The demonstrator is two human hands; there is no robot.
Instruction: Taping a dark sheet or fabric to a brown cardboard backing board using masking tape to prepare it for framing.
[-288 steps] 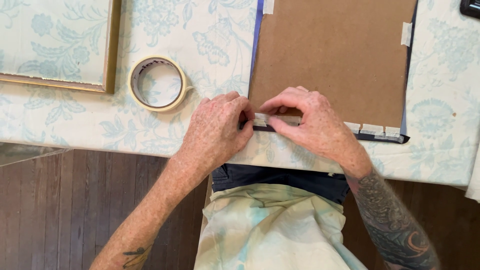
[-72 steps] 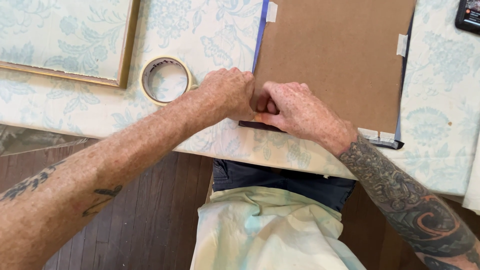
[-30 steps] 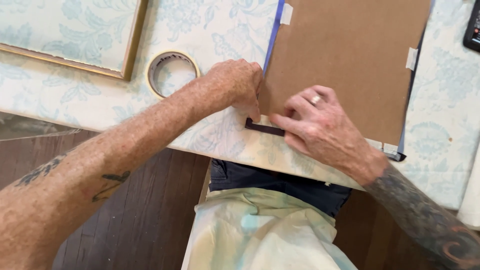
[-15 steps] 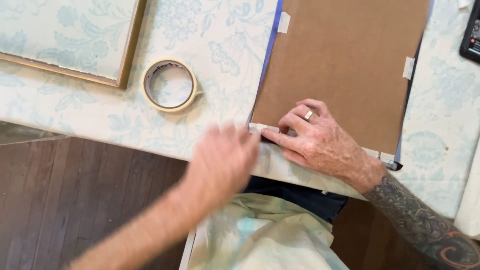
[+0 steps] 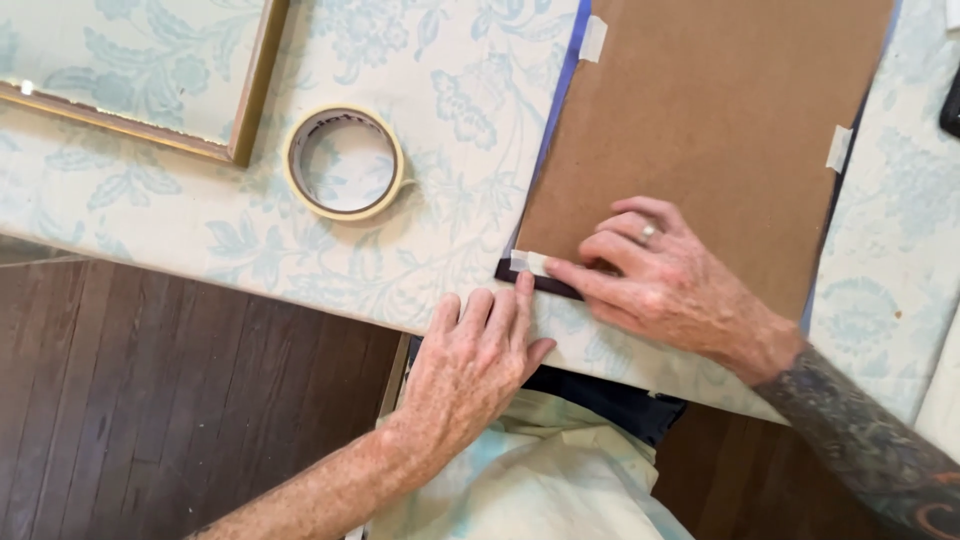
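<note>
a brown board (image 5: 700,130) lies flat on the table (image 5: 480,120), over a dark blue sheet (image 5: 556,110) whose edge shows along its left side. at the board's near left corner a short strip of pale tape (image 5: 528,263) sits over a dark edge. the right hand (image 5: 665,285) lies flat on the board near that corner, fingers spread and stretched out, the forefinger tip touching the tape strip; it has hold of nothing, only presses down, and a ring shows on one finger. the left hand (image 5: 475,365) rests at the table's near edge just beside the corner, fingers straight and close together, tips touching the cloth below the tape, gripping nothing. two more small pale tape tabs sit on the board's edges, one at the top left (image 5: 594,38) and one on the right side (image 5: 839,148). a roll of tape (image 5: 344,163), cream coloured, lies flat to the left, well apart from the board. beyond it, at the far left, is a gold-edged frame (image 5: 255,90). the table has a pale cloth with blue flowers.
</note>
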